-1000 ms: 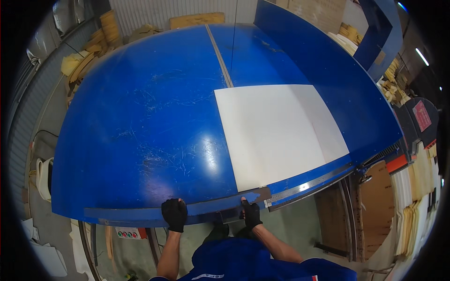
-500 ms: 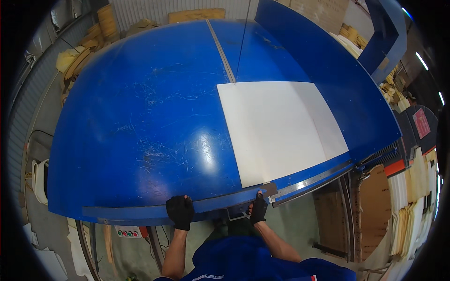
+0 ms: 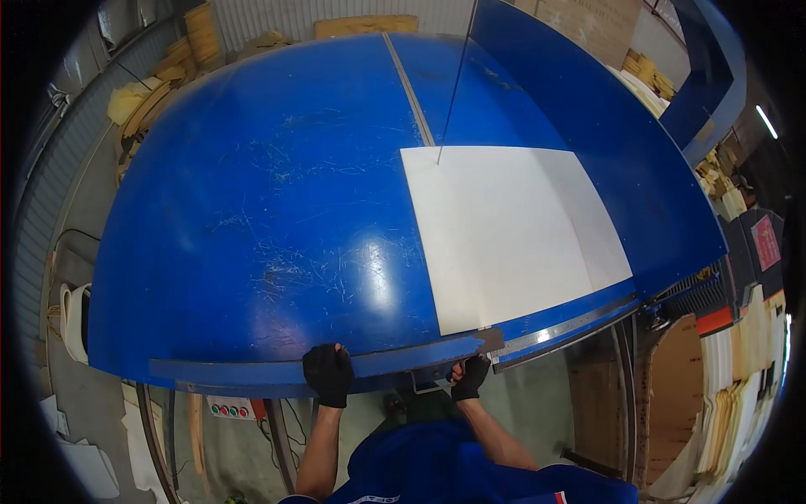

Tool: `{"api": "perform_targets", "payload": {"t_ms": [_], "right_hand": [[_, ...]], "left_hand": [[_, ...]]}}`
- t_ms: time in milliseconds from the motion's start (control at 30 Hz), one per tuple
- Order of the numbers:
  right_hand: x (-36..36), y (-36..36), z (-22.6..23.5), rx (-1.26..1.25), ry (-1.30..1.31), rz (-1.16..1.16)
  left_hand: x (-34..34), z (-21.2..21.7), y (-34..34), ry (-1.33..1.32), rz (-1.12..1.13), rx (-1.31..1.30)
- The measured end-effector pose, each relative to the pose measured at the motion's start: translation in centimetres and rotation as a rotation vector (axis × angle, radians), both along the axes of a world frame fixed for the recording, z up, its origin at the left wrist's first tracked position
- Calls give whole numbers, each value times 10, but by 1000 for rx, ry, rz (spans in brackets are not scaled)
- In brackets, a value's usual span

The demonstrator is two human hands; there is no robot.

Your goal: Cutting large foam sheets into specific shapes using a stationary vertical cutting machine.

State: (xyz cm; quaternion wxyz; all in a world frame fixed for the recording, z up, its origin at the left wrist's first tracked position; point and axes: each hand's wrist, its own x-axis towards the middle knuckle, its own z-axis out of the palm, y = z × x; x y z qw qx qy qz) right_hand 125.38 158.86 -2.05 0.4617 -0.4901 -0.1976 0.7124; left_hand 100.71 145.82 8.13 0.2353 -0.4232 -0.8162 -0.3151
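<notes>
My left hand (image 3: 328, 375), in a black fingerless glove, is closed over a long blue rail (image 3: 243, 374) along the table's near edge. My right hand (image 3: 471, 376), gloved alike, is closed just below the rail's right end, beside a small metal handle (image 3: 430, 388); what its fingers hold is hidden. Beyond the rail a white foam-like sheet (image 3: 520, 239) lies flat on the scratched blue tabletop (image 3: 210, 210). A thin, taut wire or blade (image 3: 457, 92) comes down from above to the sheet's far edge, near its left corner.
A tall blue panel (image 3: 604, 126) stands along the table's right side. A slot (image 3: 410, 88) runs back from the sheet. A metal ruler strip (image 3: 554, 332) edges the table at right. A button box (image 3: 230, 407) hangs underneath. Foam stacks (image 3: 730, 395) stand at right.
The sheet has moved away from me slightly, so the wire now stands a little inside its far edge. My right hand has dropped lower on the rail. The view has shifted slightly.
</notes>
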Motion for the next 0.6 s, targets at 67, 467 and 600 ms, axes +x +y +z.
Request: {"api": "perform_targets", "payload": {"t_ms": [67, 467, 600], "right_hand": [[1, 0, -9, -7, 33, -10], [-5, -1, -2, 9, -85, 6], [-9, 1, 10, -36, 11, -19]], "left_hand": [[1, 0, 0, 13, 14, 8], [4, -3, -4, -4, -31, 0], [6, -5, -7, 16, -26, -4]]}}
